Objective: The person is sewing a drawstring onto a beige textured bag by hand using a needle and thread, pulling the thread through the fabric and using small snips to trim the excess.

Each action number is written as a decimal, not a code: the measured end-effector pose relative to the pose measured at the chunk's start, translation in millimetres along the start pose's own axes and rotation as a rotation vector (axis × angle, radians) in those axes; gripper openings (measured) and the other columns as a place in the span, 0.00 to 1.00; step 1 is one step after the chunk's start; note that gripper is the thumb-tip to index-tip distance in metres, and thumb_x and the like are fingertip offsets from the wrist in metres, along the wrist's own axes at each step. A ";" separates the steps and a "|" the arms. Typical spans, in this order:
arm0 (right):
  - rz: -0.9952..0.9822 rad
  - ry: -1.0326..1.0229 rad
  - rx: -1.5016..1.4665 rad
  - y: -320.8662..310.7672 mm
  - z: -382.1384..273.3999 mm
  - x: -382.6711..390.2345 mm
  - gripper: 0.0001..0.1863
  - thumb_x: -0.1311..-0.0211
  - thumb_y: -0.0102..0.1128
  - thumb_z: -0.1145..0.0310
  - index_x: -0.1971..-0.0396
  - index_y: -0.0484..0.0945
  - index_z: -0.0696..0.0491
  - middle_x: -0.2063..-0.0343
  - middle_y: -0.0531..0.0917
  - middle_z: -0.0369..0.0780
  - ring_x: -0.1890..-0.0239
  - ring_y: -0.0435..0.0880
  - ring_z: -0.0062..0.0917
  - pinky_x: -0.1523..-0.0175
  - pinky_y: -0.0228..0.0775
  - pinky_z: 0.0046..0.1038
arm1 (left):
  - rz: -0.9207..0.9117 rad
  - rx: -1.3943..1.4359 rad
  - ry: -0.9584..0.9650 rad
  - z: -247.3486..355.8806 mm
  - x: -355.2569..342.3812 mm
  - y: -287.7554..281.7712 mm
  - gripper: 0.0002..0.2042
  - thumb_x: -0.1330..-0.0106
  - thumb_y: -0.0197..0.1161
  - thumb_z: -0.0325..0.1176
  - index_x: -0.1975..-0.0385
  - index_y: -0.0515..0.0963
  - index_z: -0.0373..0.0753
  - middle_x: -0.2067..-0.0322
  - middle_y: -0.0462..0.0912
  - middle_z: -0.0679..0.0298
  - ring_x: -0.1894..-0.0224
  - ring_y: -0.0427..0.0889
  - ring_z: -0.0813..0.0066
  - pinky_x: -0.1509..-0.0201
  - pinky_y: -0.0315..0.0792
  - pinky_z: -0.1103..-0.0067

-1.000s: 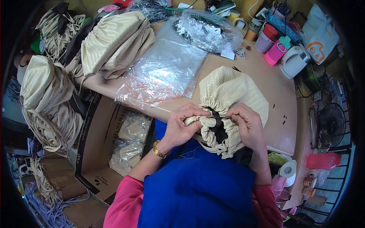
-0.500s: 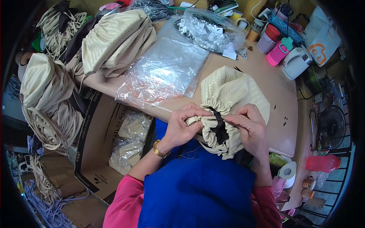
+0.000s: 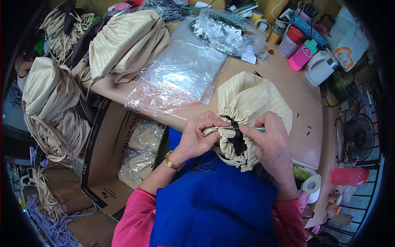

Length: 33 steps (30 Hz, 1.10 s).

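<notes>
A cream drawstring bag (image 3: 255, 92) with a woven zigzag pattern and a dark lining lies on the table's near edge. Its gathered mouth faces me. My left hand (image 3: 198, 133), with a gold watch on the wrist, pinches the ruffled rim between thumb and fingers. In my right hand (image 3: 270, 138) is a slender pointed tool (image 3: 260, 129) with a pale grey end, its thin shaft lying across the mouth toward the left fingertips. Its exact kind I cannot make out.
Clear plastic bags (image 3: 181, 78) lie left of the work. Piles of cream bags (image 3: 127, 47) stand at far left, above an open cardboard box (image 3: 98, 164). A pink bottle (image 3: 302, 55) and white kettle (image 3: 321, 68) stand at the far right; a fan (image 3: 358, 138) is beyond.
My right hand has shifted slightly and turned; the slender tool's pale end now shows beside its fingers. The left hand still pinches the bag's rim, almost unmoved.
</notes>
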State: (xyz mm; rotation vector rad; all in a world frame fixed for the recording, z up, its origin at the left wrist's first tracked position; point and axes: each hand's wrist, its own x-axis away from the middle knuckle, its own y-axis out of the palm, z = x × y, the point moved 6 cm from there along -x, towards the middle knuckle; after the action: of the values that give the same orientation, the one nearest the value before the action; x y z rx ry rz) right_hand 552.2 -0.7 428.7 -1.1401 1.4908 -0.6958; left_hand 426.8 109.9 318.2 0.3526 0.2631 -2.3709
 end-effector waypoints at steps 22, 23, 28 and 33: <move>-0.103 0.208 -0.923 33.0 49.8 8.0 0.20 0.45 0.47 0.90 0.60 0.85 0.58 0.73 0.78 0.38 0.69 0.77 0.19 0.62 0.69 0.20 | 0.002 0.055 -0.051 1.9 -3.6 -1.2 0.13 0.40 0.69 0.31 0.58 0.84 0.34 0.61 0.85 0.60 0.57 0.80 0.73 0.49 0.73 0.77; -0.064 0.215 -0.838 31.7 48.7 8.6 0.21 0.46 0.48 0.90 0.60 0.86 0.57 0.73 0.78 0.38 0.69 0.77 0.20 0.62 0.69 0.21 | 0.004 0.053 -0.039 2.7 -3.6 -1.3 0.13 0.40 0.69 0.31 0.58 0.84 0.34 0.61 0.85 0.60 0.57 0.80 0.73 0.50 0.73 0.77; 0.024 0.169 -0.524 21.6 40.9 7.6 0.21 0.52 0.52 0.89 0.62 0.86 0.54 0.73 0.78 0.39 0.68 0.79 0.29 0.62 0.71 0.27 | 0.003 0.043 -0.029 2.3 -3.3 -1.8 0.12 0.40 0.69 0.31 0.58 0.84 0.34 0.61 0.85 0.60 0.57 0.80 0.73 0.50 0.73 0.78; 0.046 0.112 -0.365 15.9 32.4 5.6 0.19 0.56 0.55 0.86 0.65 0.86 0.54 0.73 0.78 0.40 0.68 0.79 0.34 0.61 0.71 0.32 | 0.001 0.052 -0.038 3.7 -3.9 -1.0 0.13 0.40 0.69 0.31 0.58 0.84 0.34 0.61 0.85 0.60 0.58 0.80 0.74 0.52 0.72 0.78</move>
State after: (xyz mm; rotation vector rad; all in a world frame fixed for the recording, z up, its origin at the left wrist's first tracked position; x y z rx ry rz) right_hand 579.0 4.9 404.4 -1.3515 1.7830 -0.4717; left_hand 428.2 112.0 323.0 0.3318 0.1832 -2.3843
